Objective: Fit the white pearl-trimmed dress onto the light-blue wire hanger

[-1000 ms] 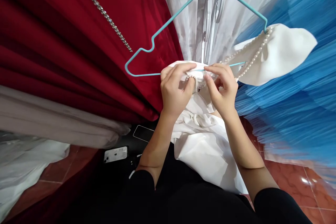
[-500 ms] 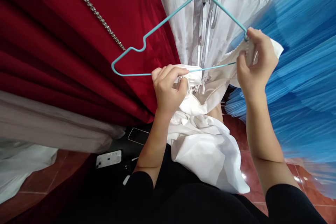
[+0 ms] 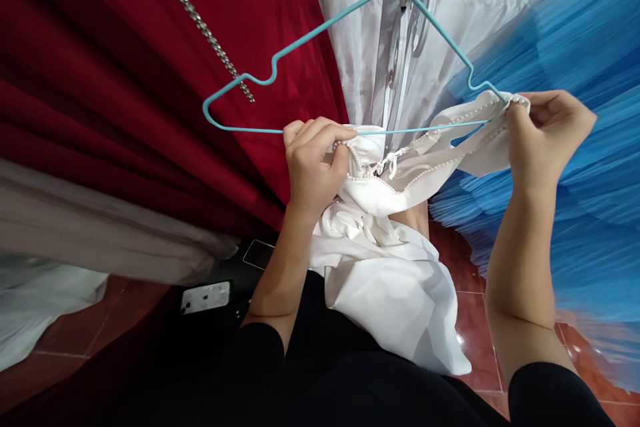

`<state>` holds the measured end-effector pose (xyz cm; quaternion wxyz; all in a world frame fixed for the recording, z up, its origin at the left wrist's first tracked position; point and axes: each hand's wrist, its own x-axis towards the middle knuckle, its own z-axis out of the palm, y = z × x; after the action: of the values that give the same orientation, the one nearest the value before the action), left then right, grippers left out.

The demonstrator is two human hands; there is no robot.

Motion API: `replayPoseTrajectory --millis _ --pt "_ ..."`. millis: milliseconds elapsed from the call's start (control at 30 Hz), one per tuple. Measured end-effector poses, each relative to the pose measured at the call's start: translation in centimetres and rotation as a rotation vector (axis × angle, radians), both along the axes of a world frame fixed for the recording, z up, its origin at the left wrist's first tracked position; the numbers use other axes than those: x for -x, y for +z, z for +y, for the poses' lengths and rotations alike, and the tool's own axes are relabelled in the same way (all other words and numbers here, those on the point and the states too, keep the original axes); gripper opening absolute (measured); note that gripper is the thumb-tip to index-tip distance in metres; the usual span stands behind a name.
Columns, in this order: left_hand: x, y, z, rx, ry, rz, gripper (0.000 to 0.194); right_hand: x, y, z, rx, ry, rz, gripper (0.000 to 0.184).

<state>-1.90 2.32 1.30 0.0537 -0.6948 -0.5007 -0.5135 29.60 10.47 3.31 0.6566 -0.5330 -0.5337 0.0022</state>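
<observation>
A light-blue hanger [image 3: 330, 23] hangs across the view, its left shoulder notch bare. My left hand [image 3: 314, 163] is closed round its bottom bar and on a bunched part of a white garment [image 3: 393, 287] edged with small pearl beads. At the right end of the hanger, my right hand [image 3: 545, 137] pinches the garment's beaded edge, and the fabric there lies over the hanger's right arm. Between the two hands, the beaded edges stretch out, with a small white tie [image 3: 390, 163] near the middle. The lower fabric lies bunched over my lap.
Red cloth [image 3: 250, 33] with a glittering chain trim [image 3: 195, 13] hangs at left, and blue tulle [image 3: 590, 213] at right. Metal rails [image 3: 395, 53] and white fabric stand behind the hanger. Two phones, one a white phone [image 3: 206, 297], lie on a black surface at lower left.
My right hand has moved right and slightly down, drawing the garment's beaded edge over the hanger's right end, so the right notch now shows. My left hand keeps its hold, shifting slightly left.
</observation>
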Motion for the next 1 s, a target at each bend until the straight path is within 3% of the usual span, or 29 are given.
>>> replayPoseTrajectory --millis 233,300,367,433,500,667,833,1000 --pt "-0.5 -0.5 0.4 -0.082 -0.108 -0.084 0.023 0.8 -0.7 -4.0 0.286 0.093 -0.004 0.007" --pt "-1.0 -0.7 0.6 -0.083 -0.117 -0.101 0.024 1.3 -1.2 -5.1 0.344 0.190 -0.084 0.008" --pt "-1.4 -0.9 0.7 -0.095 -0.129 -0.120 0.025 2.3 -1.6 -6.4 0.295 0.353 -0.222 0.008" --pt "-1.7 -1.0 0.8 -0.105 -0.151 -0.142 0.027 3.7 -1.6 -7.6 0.143 0.497 -0.345 0.010" --pt "-1.9 -1.0 0.8 -0.100 -0.166 -0.155 0.027 5.1 -1.5 -8.3 -0.003 0.558 -0.387 0.014" --pt "-2.3 -0.7 0.1 -0.061 -0.157 -0.140 0.023 7.9 -2.2 -7.4 0.018 0.570 -0.367 0.029" --pt "-2.1 -1.1 -0.9 -0.172 -0.170 -0.159 0.022 9.2 -3.6 -6.3 -0.128 0.466 -0.326 0.025" --pt "-0.3 -3.5 -1.6 -0.363 0.058 -0.462 0.005 9.2 -3.5 -6.1 -0.115 0.453 -0.310 0.025"
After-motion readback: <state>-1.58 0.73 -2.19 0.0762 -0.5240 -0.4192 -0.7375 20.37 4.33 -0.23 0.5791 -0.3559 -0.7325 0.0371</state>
